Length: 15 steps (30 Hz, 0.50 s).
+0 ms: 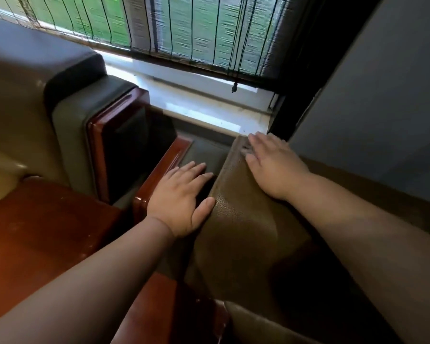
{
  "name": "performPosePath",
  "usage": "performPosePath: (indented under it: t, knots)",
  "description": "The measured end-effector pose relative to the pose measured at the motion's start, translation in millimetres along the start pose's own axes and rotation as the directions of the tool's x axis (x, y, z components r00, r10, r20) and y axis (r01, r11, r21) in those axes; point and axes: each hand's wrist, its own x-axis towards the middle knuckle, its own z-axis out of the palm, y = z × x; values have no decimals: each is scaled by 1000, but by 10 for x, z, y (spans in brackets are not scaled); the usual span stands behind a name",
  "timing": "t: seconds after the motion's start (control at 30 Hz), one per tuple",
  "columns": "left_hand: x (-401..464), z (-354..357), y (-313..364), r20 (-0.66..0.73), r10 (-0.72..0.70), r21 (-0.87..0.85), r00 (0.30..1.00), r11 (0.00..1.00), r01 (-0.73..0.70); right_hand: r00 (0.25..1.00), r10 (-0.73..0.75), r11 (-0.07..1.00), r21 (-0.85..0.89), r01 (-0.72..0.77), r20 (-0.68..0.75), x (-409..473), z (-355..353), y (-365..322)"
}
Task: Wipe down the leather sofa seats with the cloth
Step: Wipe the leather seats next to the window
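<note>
**Both hands flat on the corner sofa cushion**

While the head camera looks down into a corner of the room, both bare forearms reach forward over a brown leather sofa. The left hand (184,197) lies with straight fingers on the dark armrest pad, and its thumb touches the grainy side of the back cushion (246,219). It holds nothing. The right hand (271,165) rests flat on the top edge of the same cushion, fingers spread and relaxed, pointing toward the window; it also grips nothing. Just under its fingertips there is a small grey patch, too blurred to say if it is the cloth, so I cannot tell where the cloth is.

The armrest (164,160) has a glossy red-brown wooden frame. Beside it, separated by a dark gap, stands a second sofa (70,100) with the same wooden trim. A red-brown wooden table (35,227) fills the lower left part. Behind the sofas there is a window with a bamboo blind (184,28), and green is seen through it. A grey wall (382,95) rises at the right.
</note>
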Motion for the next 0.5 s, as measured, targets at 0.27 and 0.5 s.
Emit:
performPosePath:
  t: [0.27, 0.5]
  knots:
    - [2, 43, -7, -24, -9, 8, 1000, 1000, 9, 933, -358, 933, -53, 356, -32, -601, 190, -166]
    - [-22, 17, 28, -41, -25, -22, 999, 999, 24, 950, -306, 951, -74, 301, -59, -470, 205, -384]
